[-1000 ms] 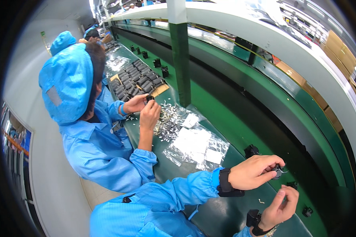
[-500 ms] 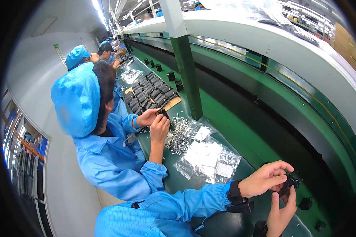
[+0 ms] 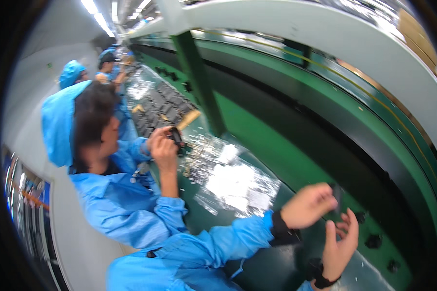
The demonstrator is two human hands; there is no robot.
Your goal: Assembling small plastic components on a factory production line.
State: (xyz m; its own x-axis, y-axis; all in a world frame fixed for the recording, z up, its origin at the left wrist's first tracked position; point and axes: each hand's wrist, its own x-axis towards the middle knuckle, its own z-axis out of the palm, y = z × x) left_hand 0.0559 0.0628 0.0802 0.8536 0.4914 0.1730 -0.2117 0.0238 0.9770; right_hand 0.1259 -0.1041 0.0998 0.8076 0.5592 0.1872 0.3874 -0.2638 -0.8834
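Note:
My left hand [image 3: 308,206], smeared by motion, pinches a small black plastic part [image 3: 337,198] by its near side. Just below it, my right hand [image 3: 342,242] has its fingers apart and curved upward, with nothing in them. The part's details are too blurred to make out. Beyond my hands, several similar black parts [image 3: 373,241] stand in a row on the green strip along the bench.
On my left a co-worker in blue handles another black part [image 3: 176,137]. Between us lie clear plastic bags [image 3: 238,186] and a heap of small metal pieces [image 3: 199,157]. Rows of black parts [image 3: 162,104] stand farther off, beside a green post [image 3: 199,80].
My right hand has let go of the black part, its fingers now spread. My left hand still has it, raised slightly. The whole view has shifted.

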